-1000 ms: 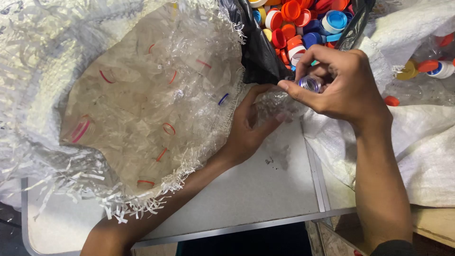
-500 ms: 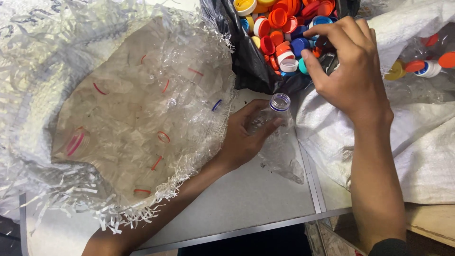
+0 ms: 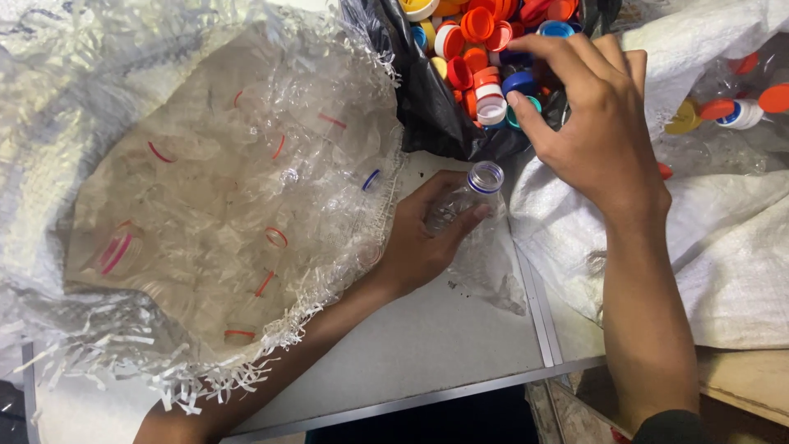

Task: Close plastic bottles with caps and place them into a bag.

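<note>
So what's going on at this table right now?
A person is working through plastic bottles and caps. The left hand holds a clear uncapped bottle on the grey table. The right hand reaches into a black bag full of loose coloured caps, fingers over the pile. A big woven sack on the left is filled with clear bottles; more capped bottles lie at the right.

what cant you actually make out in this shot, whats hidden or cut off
- Head view: the clear bottle body is mostly covered by the left hand; only its open neck shows.
- Head view: whether the right hand pinches a cap is hidden by its own fingers.
- Head view: the black bag of caps is cut off by the top edge.
- Head view: bottles inside the big woven sack blur together, so no count.
</note>
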